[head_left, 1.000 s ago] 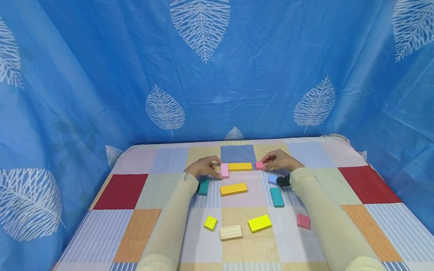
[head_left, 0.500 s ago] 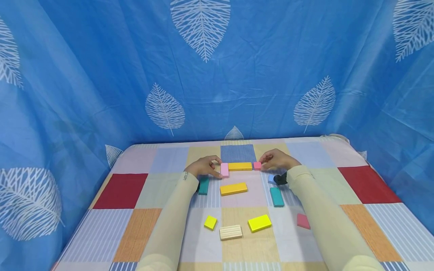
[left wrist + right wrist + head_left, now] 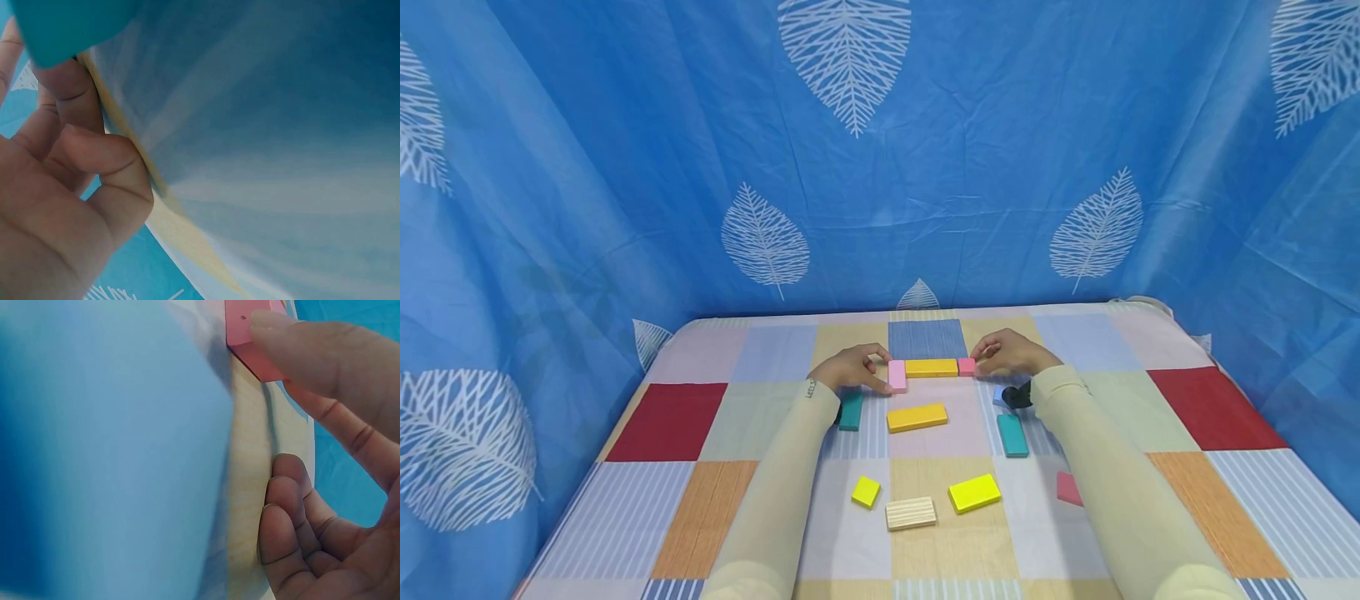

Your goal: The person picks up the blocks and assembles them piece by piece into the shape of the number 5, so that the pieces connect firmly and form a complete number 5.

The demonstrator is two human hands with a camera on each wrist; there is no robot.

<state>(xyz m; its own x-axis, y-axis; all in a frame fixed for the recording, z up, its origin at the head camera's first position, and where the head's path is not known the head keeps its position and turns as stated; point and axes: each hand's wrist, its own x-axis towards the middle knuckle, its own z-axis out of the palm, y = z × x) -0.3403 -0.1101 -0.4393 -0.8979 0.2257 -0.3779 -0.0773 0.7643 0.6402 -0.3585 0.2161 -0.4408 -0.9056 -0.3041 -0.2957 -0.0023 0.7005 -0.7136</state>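
Observation:
My left hand (image 3: pixel 853 367) holds a light pink block (image 3: pixel 897 377) at the left end of a long orange-yellow block (image 3: pixel 931 368), with thumb and finger at its left side. At the other end, my right hand (image 3: pixel 1011 353) pinches a small darker pink block (image 3: pixel 966 367) up against the long block. The right wrist view shows the thumb on that pink block (image 3: pixel 247 331), the other fingers curled near the cloth. In the left wrist view a teal block (image 3: pixel 75 28) hides part of the left fingertips, and the light pink block is out of sight.
A second orange-yellow block (image 3: pixel 917 417) lies nearer. Teal blocks (image 3: pixel 1012 436) (image 3: pixel 851 411) and a blue block (image 3: pixel 998 395) lie by the wrists. Closer in are yellow blocks (image 3: pixel 974 493) (image 3: pixel 866 492), a striped wooden block (image 3: pixel 911 514) and a red-pink block (image 3: pixel 1069 489) beside the right sleeve.
My right hand has slid the small pink block left, closing the gap to the long orange-yellow block. The left hand and the light pink block have stayed in place.

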